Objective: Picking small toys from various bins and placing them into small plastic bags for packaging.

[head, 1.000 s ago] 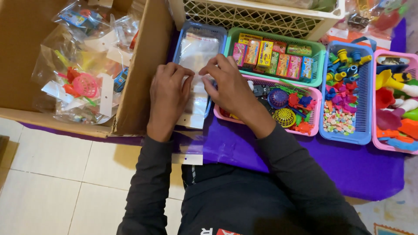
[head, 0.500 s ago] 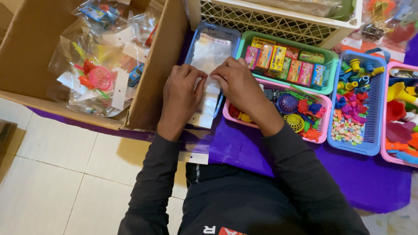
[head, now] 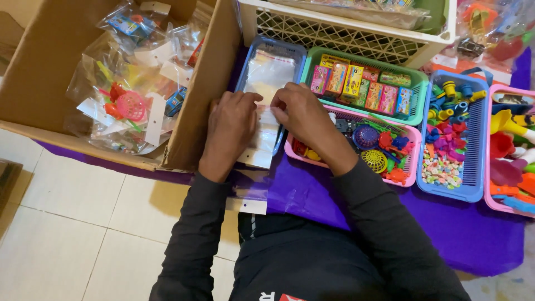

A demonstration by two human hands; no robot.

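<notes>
Left hand and right hand pinch the clear plastic bag lying over the blue basket, fingertips together above it.

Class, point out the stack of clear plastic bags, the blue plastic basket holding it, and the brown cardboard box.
stack of clear plastic bags point(head: 267, 75), head view, bare upper sheet.
blue plastic basket point(head: 274, 45), head view, far rim.
brown cardboard box point(head: 200, 106), head view, right wall.

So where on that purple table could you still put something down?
Bare purple cloth lies in front of the pink basket and blue basket, beside the right hand. Every basket, and the cardboard box by the left hand, is crowded.
</notes>
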